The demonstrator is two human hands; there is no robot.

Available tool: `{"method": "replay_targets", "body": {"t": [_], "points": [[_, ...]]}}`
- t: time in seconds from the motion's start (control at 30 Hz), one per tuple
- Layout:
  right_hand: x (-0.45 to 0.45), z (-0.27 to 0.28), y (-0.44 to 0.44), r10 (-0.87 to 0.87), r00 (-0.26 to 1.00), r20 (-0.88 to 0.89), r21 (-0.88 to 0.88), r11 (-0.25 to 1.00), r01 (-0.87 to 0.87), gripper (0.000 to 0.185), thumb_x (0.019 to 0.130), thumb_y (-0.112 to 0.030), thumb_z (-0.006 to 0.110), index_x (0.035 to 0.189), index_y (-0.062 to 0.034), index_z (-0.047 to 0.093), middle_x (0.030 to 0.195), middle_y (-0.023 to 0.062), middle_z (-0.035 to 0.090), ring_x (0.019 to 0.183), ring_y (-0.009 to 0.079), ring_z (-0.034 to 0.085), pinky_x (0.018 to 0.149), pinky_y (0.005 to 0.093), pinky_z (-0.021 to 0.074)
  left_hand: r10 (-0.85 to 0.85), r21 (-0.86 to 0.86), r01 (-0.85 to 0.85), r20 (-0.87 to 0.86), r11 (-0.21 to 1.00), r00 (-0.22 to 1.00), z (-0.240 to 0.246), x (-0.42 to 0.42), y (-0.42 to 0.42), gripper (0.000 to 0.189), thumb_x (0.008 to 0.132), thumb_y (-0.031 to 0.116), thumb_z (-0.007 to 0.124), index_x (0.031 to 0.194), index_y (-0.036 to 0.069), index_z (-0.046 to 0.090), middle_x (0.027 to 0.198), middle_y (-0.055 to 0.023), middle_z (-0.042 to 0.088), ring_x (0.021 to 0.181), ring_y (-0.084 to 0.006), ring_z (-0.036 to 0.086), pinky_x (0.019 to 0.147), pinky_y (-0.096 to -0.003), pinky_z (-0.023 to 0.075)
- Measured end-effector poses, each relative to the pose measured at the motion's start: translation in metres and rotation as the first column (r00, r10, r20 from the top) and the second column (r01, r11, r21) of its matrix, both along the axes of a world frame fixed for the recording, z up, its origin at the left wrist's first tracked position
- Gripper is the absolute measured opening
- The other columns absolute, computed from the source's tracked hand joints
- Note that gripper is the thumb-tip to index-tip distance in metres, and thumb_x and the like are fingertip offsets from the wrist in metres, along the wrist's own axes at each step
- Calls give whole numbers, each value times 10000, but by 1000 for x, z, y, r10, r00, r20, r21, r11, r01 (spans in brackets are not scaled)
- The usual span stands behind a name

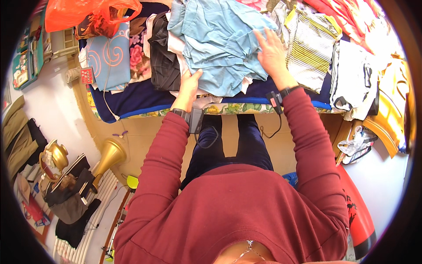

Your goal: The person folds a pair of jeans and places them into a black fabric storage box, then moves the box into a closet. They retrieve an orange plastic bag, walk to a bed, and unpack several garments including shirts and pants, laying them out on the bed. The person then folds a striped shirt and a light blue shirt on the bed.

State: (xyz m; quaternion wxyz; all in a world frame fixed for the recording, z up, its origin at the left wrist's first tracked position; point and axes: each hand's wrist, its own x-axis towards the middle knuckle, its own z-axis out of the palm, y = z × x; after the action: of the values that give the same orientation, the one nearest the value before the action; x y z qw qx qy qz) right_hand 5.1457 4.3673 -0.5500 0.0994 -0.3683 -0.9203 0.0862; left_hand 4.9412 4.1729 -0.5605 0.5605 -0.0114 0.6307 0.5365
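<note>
A rumpled light blue garment lies on a bed, over some white cloth that shows at its edges. At its near left corner my left hand touches the edge, thumb on top; whether the fingers pinch cloth is hidden. My right hand rests flat along the garment's right side, fingers spread. To the left sits a bunched black garment. On the right is a folded striped shirt with yellow trim, and beyond it folded white clothing.
An orange plastic bag and a folded blue cloth with a swirl pattern occupy the bed's left end. A white cord hangs over the dark blue blanket. A gold horn-shaped object stands on the left; a yellow chair is at right.
</note>
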Motion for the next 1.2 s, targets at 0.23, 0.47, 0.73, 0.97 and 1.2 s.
{"method": "replay_targets", "body": {"t": [0.23,0.47,0.73,0.97,1.2], "points": [[-37,9,41,-43,998,-42,-450,893,19,228,754,-164,555,971,-132,619,841,61,639,701,242,594,741,369,455,228,153,-242,103,958,968,29,-9,-11,225,859,83,507,1078,29,512,993,-59,584,889,-163,559,800,-311,440],[51,39,99,-894,440,-85,-970,-27,-241,260,843,-202,522,1028,-19,535,901,79,605,786,182,592,733,322,490,88,152,-98,72,983,993,90,-80,-59,316,837,105,547,1123,-18,499,1014,-88,592,863,-144,581,777,-282,463],[110,-41,40,-890,260,374,-925,-336,179,383,842,-253,521,1120,4,462,1045,143,565,910,273,571,764,446,479,65,-103,-57,70,993,995,66,-118,-96,205,832,141,565,994,14,551,891,-30,595,770,-104,567,701,-251,459],[96,-32,46,-675,707,212,-406,598,692,460,782,-242,571,1152,12,468,1070,193,558,969,289,553,831,381,428,-3,-165,12,58,986,998,57,-119,-97,174,811,179,606,919,44,591,831,10,596,739,-74,539,688,-236,424],[35,-9,80,-353,935,-26,-337,884,324,382,750,-194,579,1089,-24,536,1026,180,580,969,290,553,837,346,424,-264,-285,235,-68,929,962,51,-131,-110,208,798,181,615,931,24,592,828,13,586,776,-66,516,707,-223,405]]}}
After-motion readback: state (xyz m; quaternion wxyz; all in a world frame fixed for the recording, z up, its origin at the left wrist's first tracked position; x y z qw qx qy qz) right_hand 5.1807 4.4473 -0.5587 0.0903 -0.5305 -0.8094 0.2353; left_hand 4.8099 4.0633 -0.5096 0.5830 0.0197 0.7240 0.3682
